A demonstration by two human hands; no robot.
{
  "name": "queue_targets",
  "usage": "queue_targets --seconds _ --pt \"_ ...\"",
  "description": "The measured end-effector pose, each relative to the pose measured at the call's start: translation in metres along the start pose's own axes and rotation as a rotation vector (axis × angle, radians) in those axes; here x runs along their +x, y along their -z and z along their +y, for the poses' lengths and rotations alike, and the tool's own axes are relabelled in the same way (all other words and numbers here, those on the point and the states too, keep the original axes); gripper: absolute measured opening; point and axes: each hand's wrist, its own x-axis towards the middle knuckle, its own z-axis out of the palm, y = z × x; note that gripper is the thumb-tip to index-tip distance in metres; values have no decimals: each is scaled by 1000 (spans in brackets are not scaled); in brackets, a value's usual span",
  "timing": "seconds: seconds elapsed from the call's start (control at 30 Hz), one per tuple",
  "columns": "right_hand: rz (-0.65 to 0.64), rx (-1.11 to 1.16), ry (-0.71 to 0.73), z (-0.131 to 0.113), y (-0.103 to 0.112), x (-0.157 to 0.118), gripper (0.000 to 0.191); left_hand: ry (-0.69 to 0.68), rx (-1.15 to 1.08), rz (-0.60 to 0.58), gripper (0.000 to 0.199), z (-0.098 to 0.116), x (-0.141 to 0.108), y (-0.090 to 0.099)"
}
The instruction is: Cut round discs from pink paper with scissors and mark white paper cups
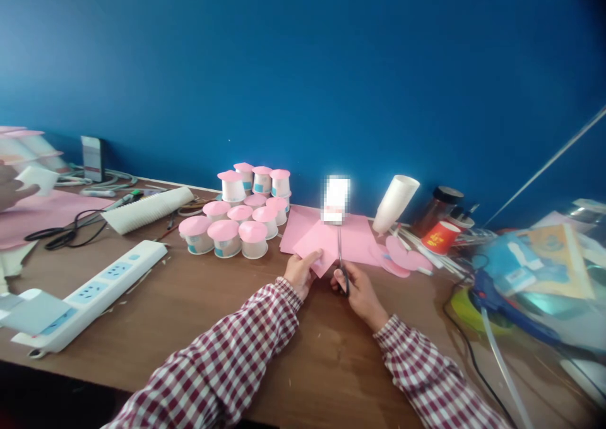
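Observation:
My left hand (303,274) pinches a piece of pink paper (318,246) by its near edge, thumb on top. In my right hand (360,290) is a pair of scissors (339,252), its blades pointing away from me at the right edge of that piece. Whether the blades touch the paper I cannot tell. Beneath and behind lie larger pink sheets (362,232) on the table. Several cut pink rounds (401,255) rest to the right of the sheets. On the left stand several upturned paper cups (227,243) topped with pink paper discs.
A white power strip (101,293) and a stack of white cups (150,209) lie to the left. At right are a leaning white cup stack (396,199), a red cup (440,236) and a blue glue gun (502,306) with cords. Another person's hand (14,186) shows at far left.

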Motion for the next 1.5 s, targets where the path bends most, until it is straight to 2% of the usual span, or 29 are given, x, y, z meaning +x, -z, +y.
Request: queue_targets --seconds 0.63,0.97,1.5 --pt "-7 23 -30 6 3 1 43 -7 -5 29 26 0 2 1" --pt "15 22 -48 1 0 2 43 -15 -6 26 25 0 0 0" --pt "8 -2 -43 4 2 1 41 -11 5 24 27 -1 1 0"
